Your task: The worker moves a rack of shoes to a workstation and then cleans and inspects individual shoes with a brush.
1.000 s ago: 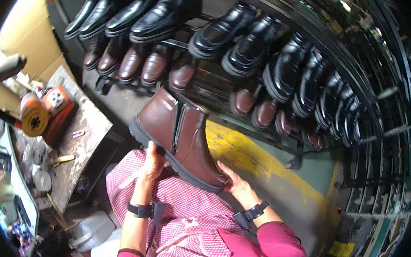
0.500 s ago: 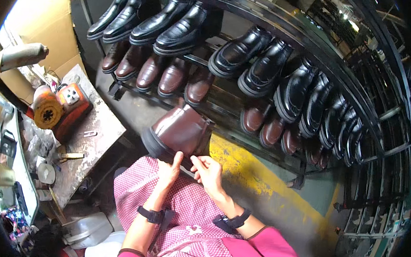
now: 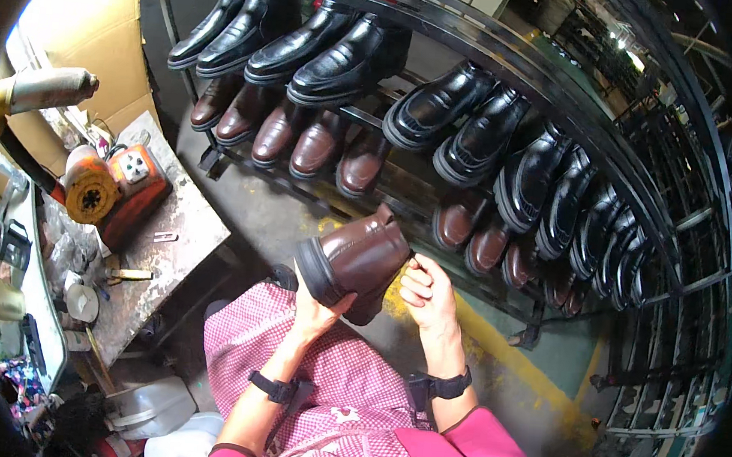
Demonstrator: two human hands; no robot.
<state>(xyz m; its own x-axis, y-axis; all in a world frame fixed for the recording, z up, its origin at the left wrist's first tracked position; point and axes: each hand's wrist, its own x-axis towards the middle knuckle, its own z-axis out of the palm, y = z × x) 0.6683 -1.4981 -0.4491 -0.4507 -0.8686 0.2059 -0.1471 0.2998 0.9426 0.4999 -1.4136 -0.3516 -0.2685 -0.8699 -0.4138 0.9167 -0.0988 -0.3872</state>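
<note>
A dark brown leather ankle boot [image 3: 362,258] with a thick black sole is tilted on its side above my lap. My left hand [image 3: 318,309] is closed on it from below, its thumb by the sole and the lower upper. Just right of the boot's top edge is my right hand [image 3: 426,292], fingers curled and the thumb against the forefinger. Whatever may be pinched there is too small to make out. The inside of the boot is turned away from view.
Ahead, a metal rack [image 3: 341,105] carries several black boots [image 3: 349,60] above and brown boots [image 3: 318,143] below. On the left, a worn table [image 3: 186,214] bears an orange motor tool [image 3: 133,178]. White plastic containers [image 3: 154,405] sit at lower left.
The boot has moved to the right and turned in my left hand. My right hand has risen rightward from the boot's lower side to beside its top edge.
</note>
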